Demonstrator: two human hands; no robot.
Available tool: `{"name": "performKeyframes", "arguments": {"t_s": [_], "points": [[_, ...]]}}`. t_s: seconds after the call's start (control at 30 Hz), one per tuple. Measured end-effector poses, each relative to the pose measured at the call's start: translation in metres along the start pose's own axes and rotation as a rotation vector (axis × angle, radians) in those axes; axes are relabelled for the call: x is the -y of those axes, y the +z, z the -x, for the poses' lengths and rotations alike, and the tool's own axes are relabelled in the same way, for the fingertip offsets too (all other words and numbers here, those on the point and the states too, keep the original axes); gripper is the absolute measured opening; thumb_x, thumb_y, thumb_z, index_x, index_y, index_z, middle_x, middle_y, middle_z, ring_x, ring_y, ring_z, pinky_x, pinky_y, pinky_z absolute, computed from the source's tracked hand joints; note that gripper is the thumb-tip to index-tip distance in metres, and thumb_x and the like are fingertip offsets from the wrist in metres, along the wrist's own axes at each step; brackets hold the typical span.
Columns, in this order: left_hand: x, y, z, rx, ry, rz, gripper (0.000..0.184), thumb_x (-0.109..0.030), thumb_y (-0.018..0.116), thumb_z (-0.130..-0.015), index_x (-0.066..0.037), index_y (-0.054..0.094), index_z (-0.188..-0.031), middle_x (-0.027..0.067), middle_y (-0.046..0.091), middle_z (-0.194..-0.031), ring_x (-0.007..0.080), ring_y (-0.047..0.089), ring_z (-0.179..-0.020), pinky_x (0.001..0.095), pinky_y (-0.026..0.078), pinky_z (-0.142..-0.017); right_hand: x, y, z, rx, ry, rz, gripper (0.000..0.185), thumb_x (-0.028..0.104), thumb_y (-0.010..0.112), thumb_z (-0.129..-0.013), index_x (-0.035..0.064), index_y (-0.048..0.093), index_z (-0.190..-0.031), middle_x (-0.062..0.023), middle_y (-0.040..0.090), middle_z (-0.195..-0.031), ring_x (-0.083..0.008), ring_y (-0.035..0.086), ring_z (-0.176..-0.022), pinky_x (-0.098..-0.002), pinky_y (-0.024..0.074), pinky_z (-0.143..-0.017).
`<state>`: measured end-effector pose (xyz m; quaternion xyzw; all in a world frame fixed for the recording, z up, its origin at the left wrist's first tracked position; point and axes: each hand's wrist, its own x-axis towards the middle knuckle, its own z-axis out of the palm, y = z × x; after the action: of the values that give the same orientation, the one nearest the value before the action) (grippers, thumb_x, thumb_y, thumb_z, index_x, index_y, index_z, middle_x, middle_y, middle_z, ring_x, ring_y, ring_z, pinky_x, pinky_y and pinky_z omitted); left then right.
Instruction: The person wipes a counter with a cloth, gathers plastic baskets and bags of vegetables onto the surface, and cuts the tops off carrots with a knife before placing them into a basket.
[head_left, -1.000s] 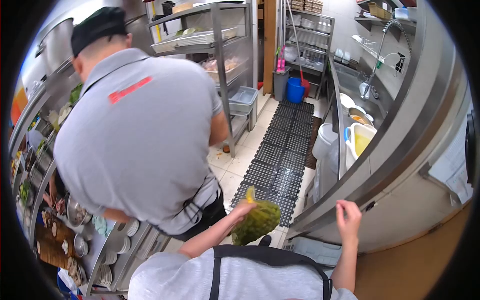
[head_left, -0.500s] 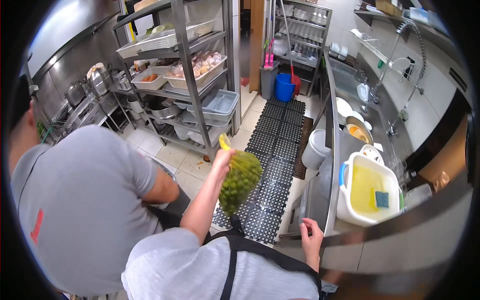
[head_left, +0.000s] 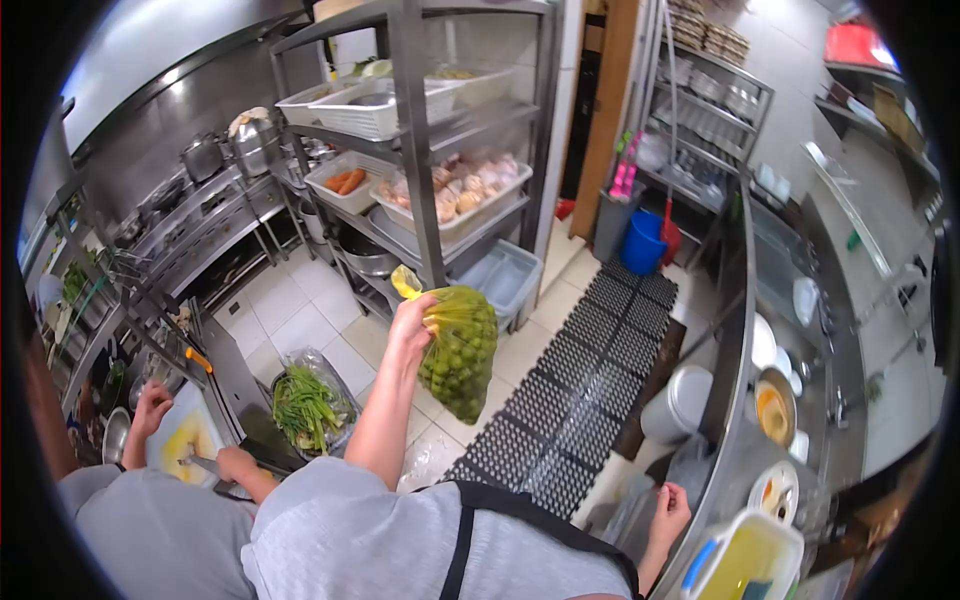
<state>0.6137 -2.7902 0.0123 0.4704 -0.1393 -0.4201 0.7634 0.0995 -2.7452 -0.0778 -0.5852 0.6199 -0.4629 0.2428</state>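
Note:
A yellow mesh bag of limes [head_left: 462, 365] hangs from my left hand [head_left: 412, 325], raised in front of me. The fingers grip it near the top, and the yellow end of the bag [head_left: 406, 281] sticks up above them. My right hand [head_left: 671, 512] is held low at the right, close to the edge of the steel sink counter [head_left: 738, 400]. Its fingers are loosely curled and somewhat apart, with nothing visible in them.
At the left a co-worker's hands [head_left: 238, 465] work with a knife over a white cutting board [head_left: 172, 440]. A crate of green onions [head_left: 312, 408] sits by them. Ahead stand a steel shelf rack [head_left: 412, 150] and a black floor mat [head_left: 560, 385]. A white bucket [head_left: 680, 400] stands right.
The view has swung left, bringing the co-worker's cutting board and the green onions into sight. My left hand still carries the bag of limes; my right hand stays low at the right.

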Motion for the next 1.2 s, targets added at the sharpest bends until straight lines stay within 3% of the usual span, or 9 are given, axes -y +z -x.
{"name": "performKeyframes", "arguments": {"t_s": [0.07, 0.23, 0.37, 0.57, 0.63, 0.83, 0.97, 1.1, 1.2], "points": [[-0.035, 0.003, -0.006, 0.050, 0.074, 0.116, 0.014, -0.002, 0.050, -0.074, 0.005, 0.053, -0.086, 0.0121, 0.058, -0.080, 0.0210, 0.058, -0.069, 0.0316, 0.049, -0.059, -0.002, 0.021, -0.052, 0.008, -0.068, 0.017, 0.012, 0.012, 0.052, -0.082, 0.0005, 0.057, -0.083, -0.0051, 0.058, -0.061, -0.0087, 0.052, -0.055, -0.0226, 0.0419, -0.053], [-0.129, 0.016, 0.020, -0.019, 0.347, 0.207, 0.013, -0.006, 0.056, -0.074, -0.001, 0.053, -0.086, 0.0080, 0.058, -0.078, 0.0169, 0.058, -0.068, 0.0278, 0.049, -0.060, 0.021, 0.102, -0.198, 0.180, -0.320, 0.102, 0.012, 0.010, 0.053, -0.080, -0.0013, 0.056, -0.079, -0.0104, 0.055, -0.063, -0.0143, 0.052, -0.055, -0.0275, 0.0415, -0.052], [-0.194, 0.026, 0.055, -0.095, 0.597, 0.141, 0.015, -0.006, 0.056, -0.074, -0.002, 0.052, -0.088, 0.0062, 0.058, -0.079, 0.0147, 0.057, -0.068, 0.0262, 0.048, -0.062, 0.137, 0.176, -0.300, 0.381, -0.534, 0.035, 0.008, 0.006, 0.053, -0.078, -0.0021, 0.055, -0.079, -0.0113, 0.056, -0.068, -0.0171, 0.055, -0.060, -0.0268, 0.0431, -0.056], [-0.253, 0.014, 0.082, -0.273, 0.840, 0.033, 0.015, -0.006, 0.054, -0.076, -0.002, 0.052, -0.090, 0.0066, 0.059, -0.080, 0.0151, 0.058, -0.069, 0.0265, 0.049, -0.064, 0.329, 0.304, -0.387, 0.491, -1.164, -0.161, 0.007, 0.005, 0.055, -0.077, -0.0013, 0.055, -0.080, -0.0115, 0.056, -0.071, -0.0185, 0.055, -0.063, -0.0267, 0.0428, -0.058], [-0.266, 0.011, 0.089, -0.224, 0.848, 0.077, 0.016, -0.008, 0.050, -0.078, -0.001, 0.052, -0.092, 0.0097, 0.059, -0.086, 0.0190, 0.059, -0.076, 0.0315, 0.049, -0.071, 0.394, 0.351, -0.390, 0.566, -1.187, -0.239, 0.008, 0.007, 0.055, -0.076, -0.0003, 0.056, -0.079, -0.0116, 0.055, -0.071, -0.0217, 0.053, -0.062, -0.0281, 0.0422, -0.058], [-0.291, 0.003, 0.089, -0.142, 0.877, -0.006, 0.026, -0.019, 0.043, -0.082, -0.001, 0.051, -0.099, 0.0148, 0.057, -0.099, 0.0268, 0.056, -0.092, 0.0410, 0.044, -0.084, 0.567, 0.525, -0.391, 0.398, -1.609, -0.367, 0.017, 0.014, 0.054, -0.078, -0.0019, 0.057, -0.082, -0.0137, 0.055, -0.069, -0.0219, 0.054, -0.059, -0.0272, 0.0426, -0.056], [-0.306, -0.006, 0.077, -0.137, 0.886, 0.051, 0.026, -0.016, 0.043, -0.081, -0.002, 0.050, -0.102, 0.0169, 0.056, -0.102, 0.0295, 0.055, -0.096, 0.0450, 0.043, -0.085, 0.635, 0.638, -0.388, 0.704, -1.528, -0.111, 0.014, 0.010, 0.053, -0.073, -0.0011, 0.059, -0.080, -0.0149, 0.058, -0.071, -0.0266, 0.058, -0.062, -0.0326, 0.0460, -0.056], [-0.316, 0.001, 0.073, -0.174, 0.818, -0.050, 0.027, -0.018, 0.040, -0.082, -0.002, 0.049, -0.103, 0.0175, 0.056, -0.103, 0.0300, 0.055, -0.096, 0.0465, 0.043, -0.085, 0.656, 0.673, -0.379, 1.022, -1.413, 0.018, 0.012, 0.009, 0.053, -0.072, -0.0012, 0.059, -0.076, -0.0137, 0.058, -0.067, -0.0236, 0.057, -0.057, -0.0306, 0.0456, -0.051], [-0.313, 0.012, 0.070, -0.095, 0.949, -0.096, 0.032, -0.023, 0.036, -0.084, -0.002, 0.050, -0.104, 0.0190, 0.055, -0.105, 0.0316, 0.055, -0.095, 0.0459, 0.043, -0.084, 0.668, 0.678, -0.384, 1.099, -1.341, -0.028, 0.012, 0.008, 0.053, -0.071, -0.0013, 0.059, -0.073, -0.0129, 0.058, -0.063, -0.0214, 0.057, -0.053, -0.0291, 0.0452, -0.047]]}}
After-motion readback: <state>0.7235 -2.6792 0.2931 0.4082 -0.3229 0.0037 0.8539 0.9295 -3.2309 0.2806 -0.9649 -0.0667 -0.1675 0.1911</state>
